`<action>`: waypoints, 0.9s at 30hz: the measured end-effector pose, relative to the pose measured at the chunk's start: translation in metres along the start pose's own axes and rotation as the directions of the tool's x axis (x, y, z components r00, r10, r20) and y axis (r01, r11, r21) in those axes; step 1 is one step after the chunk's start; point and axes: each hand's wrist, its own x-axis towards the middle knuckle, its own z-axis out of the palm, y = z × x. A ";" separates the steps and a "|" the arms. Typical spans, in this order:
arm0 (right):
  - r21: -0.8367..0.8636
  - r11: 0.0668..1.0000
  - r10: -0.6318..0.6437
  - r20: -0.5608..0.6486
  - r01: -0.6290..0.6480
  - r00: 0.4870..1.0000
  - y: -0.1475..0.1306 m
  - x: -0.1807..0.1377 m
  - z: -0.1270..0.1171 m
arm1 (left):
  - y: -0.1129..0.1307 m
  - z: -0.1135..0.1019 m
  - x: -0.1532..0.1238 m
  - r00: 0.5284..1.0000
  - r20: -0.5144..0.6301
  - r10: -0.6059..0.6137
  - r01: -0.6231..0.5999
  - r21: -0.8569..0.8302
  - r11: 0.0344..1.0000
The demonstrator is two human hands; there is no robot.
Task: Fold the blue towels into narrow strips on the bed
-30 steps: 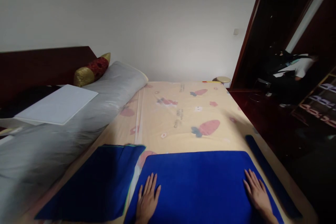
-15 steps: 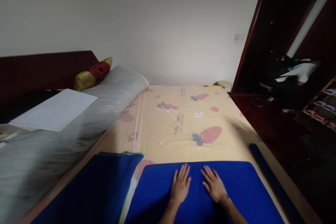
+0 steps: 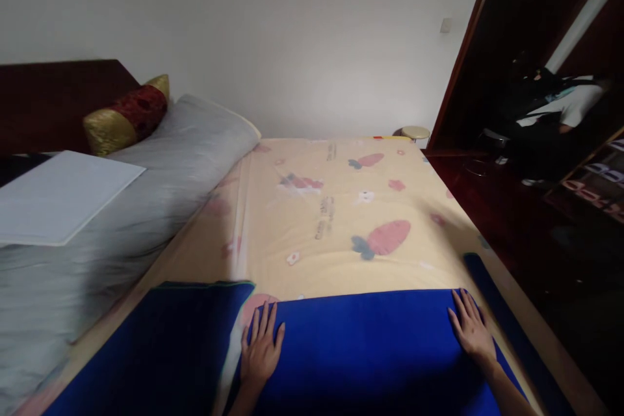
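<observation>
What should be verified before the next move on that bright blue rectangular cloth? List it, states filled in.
1. Left bare hand spread at the far left corner of the bright blue rectangular cloth: ok.
2. Right bare hand spread at its far right corner: ok.
3. Its visible surface free of large folds: ok.
4. Whole bright blue cloth in view: not ok; the frame cuts off its near edge.
5. Dark blue cloth with green edging, on the left, apart from it: ok; a pale gap shows.
6. Underside lying flat: cannot tell; hidden.

Bright blue cloth (image 3: 363,344) partly below frame
</observation>
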 end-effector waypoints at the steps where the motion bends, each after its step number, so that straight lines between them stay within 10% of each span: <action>1: -0.001 1.000 0.000 0.006 0.000 1.000 0.002 0.001 0.002 | -0.001 0.001 0.001 1.000 0.013 -0.008 0.008 0.016 1.000; 5: 0.000 1.000 0.023 -0.023 -0.023 0.999 -0.003 0.008 0.004 | -0.005 -0.003 0.008 0.991 0.125 -0.044 0.033 0.092 0.995; 9: 0.088 0.996 -0.024 -0.095 0.032 0.995 -0.071 -0.014 -0.009 | 0.030 -0.022 0.011 0.989 0.130 -0.073 0.061 0.093 0.994; 12: 0.247 0.902 -0.351 -0.056 0.353 0.935 -0.147 -0.063 -0.016 | 0.093 -0.035 0.002 0.968 0.151 0.199 -0.184 -0.109 0.977; 15: 0.330 0.751 -0.585 -0.070 0.572 0.808 -0.205 -0.121 -0.018 | 0.157 -0.037 -0.012 0.819 0.202 0.537 -0.447 -0.362 0.818; 19: 0.330 0.700 -0.630 -0.130 0.633 0.765 -0.234 -0.171 -0.022 | 0.195 -0.034 -0.017 0.774 0.244 0.585 -0.460 -0.418 0.783; 27: 0.324 0.749 -0.563 -0.148 0.578 0.813 -0.252 -0.121 -0.061 | 0.200 -0.048 0.014 0.791 0.300 0.534 -0.385 -0.435 0.814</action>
